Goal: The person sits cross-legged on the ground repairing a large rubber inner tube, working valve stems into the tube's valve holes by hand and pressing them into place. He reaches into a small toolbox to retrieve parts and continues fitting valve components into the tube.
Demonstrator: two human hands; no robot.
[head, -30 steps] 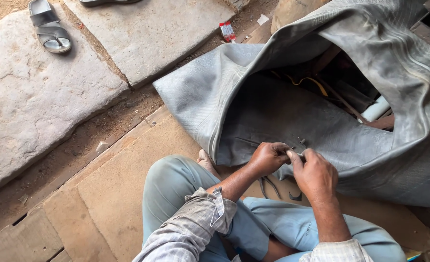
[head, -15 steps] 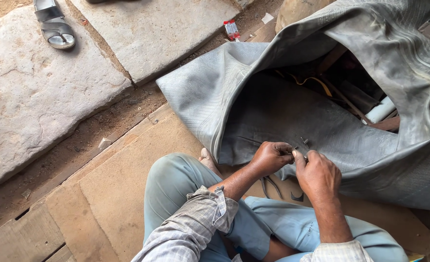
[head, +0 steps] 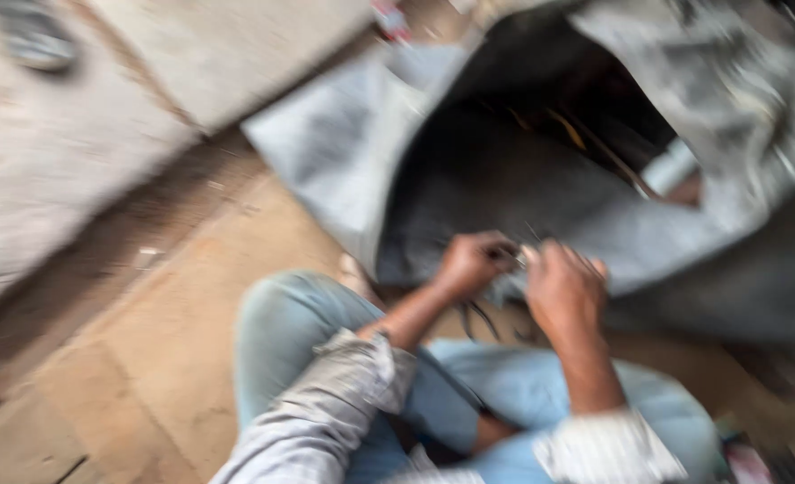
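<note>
The near edge of the grey rubber sheet [head: 684, 260] is being pinched between the left hand [head: 471, 266] and right hand [head: 563, 291]; it is best kept taut.

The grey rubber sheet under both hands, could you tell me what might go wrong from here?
1. The left hand and right hand crowd one edge of the grey rubber sheet, so fingers could get nipped.
2. The big sheet may sag over the work.
3. The view is blurred, so any tool cannot be made out.
</note>
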